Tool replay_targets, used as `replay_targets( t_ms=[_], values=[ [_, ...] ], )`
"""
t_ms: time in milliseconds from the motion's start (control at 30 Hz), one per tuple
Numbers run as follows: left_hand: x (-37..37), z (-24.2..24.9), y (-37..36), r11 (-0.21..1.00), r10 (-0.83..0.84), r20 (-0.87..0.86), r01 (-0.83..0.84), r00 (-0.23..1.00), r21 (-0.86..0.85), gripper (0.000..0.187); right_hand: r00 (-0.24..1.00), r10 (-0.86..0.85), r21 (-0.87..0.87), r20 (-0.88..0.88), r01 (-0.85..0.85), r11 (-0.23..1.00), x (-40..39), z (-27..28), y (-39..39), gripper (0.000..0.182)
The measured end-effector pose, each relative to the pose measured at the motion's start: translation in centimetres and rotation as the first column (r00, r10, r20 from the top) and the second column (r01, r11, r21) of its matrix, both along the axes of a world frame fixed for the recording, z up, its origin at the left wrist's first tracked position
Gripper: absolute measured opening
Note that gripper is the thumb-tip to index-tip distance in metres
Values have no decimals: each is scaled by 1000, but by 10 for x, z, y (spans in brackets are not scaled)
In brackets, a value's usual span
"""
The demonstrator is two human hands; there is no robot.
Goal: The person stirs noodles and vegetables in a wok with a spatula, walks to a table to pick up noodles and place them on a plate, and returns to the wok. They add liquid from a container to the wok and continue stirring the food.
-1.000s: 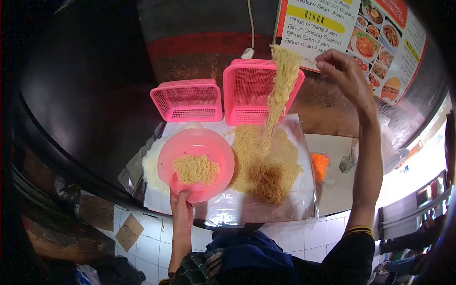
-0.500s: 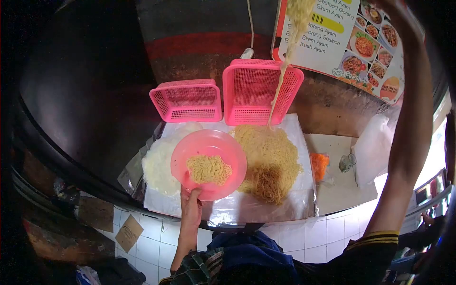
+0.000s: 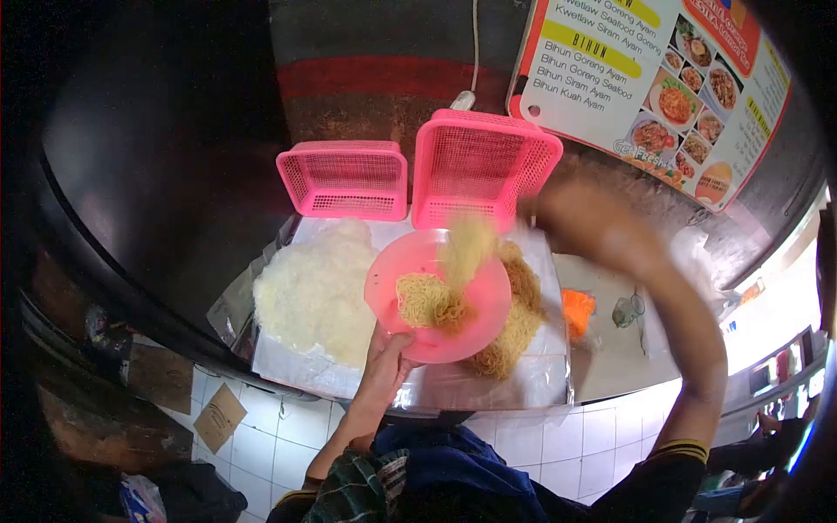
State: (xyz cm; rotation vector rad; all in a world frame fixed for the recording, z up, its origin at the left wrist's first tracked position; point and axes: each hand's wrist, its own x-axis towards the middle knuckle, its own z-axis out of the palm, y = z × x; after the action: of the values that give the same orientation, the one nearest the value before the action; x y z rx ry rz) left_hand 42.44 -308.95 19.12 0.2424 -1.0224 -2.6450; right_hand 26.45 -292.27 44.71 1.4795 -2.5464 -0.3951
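My left hand (image 3: 388,364) grips the near rim of a pink plastic bowl (image 3: 384,298), thumb over the edge. Yellow noodles (image 3: 422,298) lie inside it, and more noodles, blurred, come down into the bowl from above. Smeared by motion, my right hand (image 3: 558,209) is just beyond the bowl's right side, its fingers unclear. The bowl partly covers a pile of yellow noodles (image 3: 510,340). Left of the bowl a heap of white noodles (image 3: 314,292) rests on the plastic-covered surface (image 3: 532,383).
Two pink mesh baskets (image 3: 342,181) (image 3: 486,166) stand at the back. A menu board (image 3: 645,105) leans at the upper right. An orange packet (image 3: 576,312) and a small clear bag (image 3: 625,312) lie to the right. White floor tiles (image 3: 301,424) show below.
My right hand has come down from high at the upper right, bringing the raised noodles to the bowl. The bowl and my left hand have moved right, over the yellow pile.
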Motion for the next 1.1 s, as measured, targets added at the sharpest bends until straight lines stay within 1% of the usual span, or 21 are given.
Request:
replay_targets(
  t_ms=[33,67,100,167,233,267,333,367,433,467,500,533,567,600,633,733,767,833,867,933,1100],
  values=[
    [2,7,1,1000,-18,5,18,1000,-13,58,998,-29,87,54,24,996,8,-24,5,21],
    [2,12,1,999,-36,10,36,999,-26,58,994,46,47,-100,-42,998,19,-41,13,18],
    [2,11,1,999,-34,4,34,999,-26,58,994,77,54,-75,-73,996,27,-34,17,23],
    [2,2,3,997,-38,79,32,996,68,54,997,51,59,-63,-48,997,44,-7,20,23],
    [3,-3,3,994,-63,85,55,994,89,53,971,-12,-42,-240,2,999,50,7,30,11],
    [3,-5,3,991,-89,82,79,993,111,52,972,-19,-41,-233,9,999,52,15,33,11],
    [2,-11,4,988,-117,102,105,988,116,51,944,-46,-144,-325,-2,990,53,27,37,9],
    [1,-12,4,985,-137,111,124,984,117,50,945,-48,-144,-324,1,990,52,26,40,9],
    [3,-19,1,983,-157,84,148,984,108,52,923,-172,-218,-344,100,971,48,23,48,7],
    [4,-20,0,980,-177,55,171,983,100,53,911,-263,-205,-319,205,957,35,6,57,8],
    [5,-18,-2,980,-177,54,171,983,98,53,924,-248,-144,-291,214,966,18,-17,68,10],
    [7,-14,-2,985,-149,76,141,986,95,53,937,-234,-81,-261,220,972,2,-43,77,12],
    [9,-10,-1,990,-117,94,108,989,90,52,975,-218,-85,-36,214,973,-8,-74,78,12],
    [10,-4,-1,991,-111,87,103,990,90,52,956,-209,-96,206,232,968,-17,-106,79,13],
    [10,2,0,994,-92,90,86,992,68,52,881,-208,-97,425,273,957,-27,-138,80,14],
    [12,6,2,998,-67,86,68,994,-1,53,799,8,-460,601,338,821,-32,-194,56,17],
    [14,6,2,996,-68,89,73,994,-50,54,763,-34,-476,646,437,763,-39,-197,52,17],
    [19,4,4,993,-59,107,69,993,-96,56,754,53,-621,655,496,607,-42,-173,47,15],
    [19,-3,7,996,-47,76,53,996,-72,56,757,57,-628,651,494,602,-43,-158,46,15],
    [20,-23,8,997,-63,70,66,996,-47,58,904,78,-765,419,306,566,-44,-124,46,13],
    [13,-31,15,994,-88,111,95,990,-61,58,947,59,-771,315,219,598,-25,-36,39,14]
  ],
)
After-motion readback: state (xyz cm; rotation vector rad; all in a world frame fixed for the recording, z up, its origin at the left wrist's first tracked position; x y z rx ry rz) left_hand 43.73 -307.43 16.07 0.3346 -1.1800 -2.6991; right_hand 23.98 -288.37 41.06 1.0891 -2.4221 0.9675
